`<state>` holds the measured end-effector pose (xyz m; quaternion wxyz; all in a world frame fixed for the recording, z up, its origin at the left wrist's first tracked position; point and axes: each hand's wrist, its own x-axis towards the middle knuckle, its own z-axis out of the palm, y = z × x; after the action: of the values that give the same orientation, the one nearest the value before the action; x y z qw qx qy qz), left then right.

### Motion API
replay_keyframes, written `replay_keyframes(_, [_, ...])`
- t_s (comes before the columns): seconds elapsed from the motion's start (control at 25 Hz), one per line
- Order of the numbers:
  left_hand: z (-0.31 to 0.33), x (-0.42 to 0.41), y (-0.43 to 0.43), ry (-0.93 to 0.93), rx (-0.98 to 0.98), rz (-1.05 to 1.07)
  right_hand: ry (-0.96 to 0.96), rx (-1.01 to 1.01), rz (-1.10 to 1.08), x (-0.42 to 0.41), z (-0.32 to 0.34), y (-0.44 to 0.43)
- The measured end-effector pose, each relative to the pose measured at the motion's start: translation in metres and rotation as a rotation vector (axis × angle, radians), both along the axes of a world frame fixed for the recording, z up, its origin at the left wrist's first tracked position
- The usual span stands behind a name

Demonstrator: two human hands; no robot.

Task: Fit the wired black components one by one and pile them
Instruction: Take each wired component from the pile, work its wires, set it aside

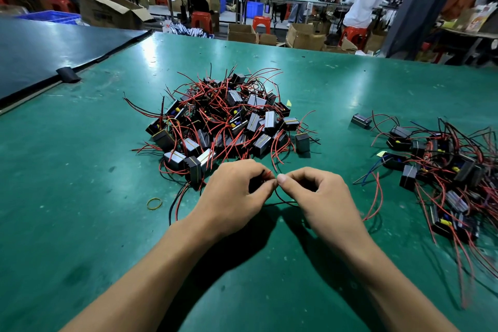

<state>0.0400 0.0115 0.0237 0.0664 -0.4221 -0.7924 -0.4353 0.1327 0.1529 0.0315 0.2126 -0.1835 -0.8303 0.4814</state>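
Hands meet just on the near side of the central pile [229, 118], a tangled heap of small black components trailing red and black leads on the green table [80, 170]. The left hand [237, 188] has its fingers curled in tight and pinches a red wire [268, 175] at its fingertips. Something dark sits inside the curl, but I cannot tell whether it is a component body or only shadow. The right hand [315, 191] is likewise curled, with thumb and forefinger nipped together right against the left fingertips. It appears to hold a thin black wire [283, 203] that loops down between the two hands and lies on the table beneath them.

Right of the pile and well apart from it lies a second heap [444, 164] of the same wired black parts, looser and more spread out. Between the pile and that heap a lone component [361, 120] lies by itself. A yellow rubber band [154, 203] lies flat on the mat to the near left of the pile, just beside leads straggling out of it. Far left of the pile, a strip of black tape [68, 74] bridges the seam with a darker table surface. Beyond the pile stand cardboard boxes [107, 11], red stools [202, 20] and people at long benches.
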Motion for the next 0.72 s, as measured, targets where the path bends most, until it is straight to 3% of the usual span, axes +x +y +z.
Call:
replay_keyframes(0.12, [-0.001,0.0,0.001,-0.053,-0.001,0.009,-0.012,0.005,-0.008,-0.001,-0.003,0.0])
replay_keyframes(0.32, [0.004,-0.006,-0.005,-0.441,0.107,0.021,0.001,0.034,-0.005,-0.001,-0.003,0.003])
replay_keyframes(0.52, [0.008,-0.013,-0.013,-0.754,0.182,-0.001,0.032,-0.061,-0.047,-0.001,-0.002,0.007])
replay_keyframes(0.72, [0.008,-0.013,-0.011,-0.869,0.135,-0.104,0.048,-0.089,-0.018,-0.002,-0.002,0.009])
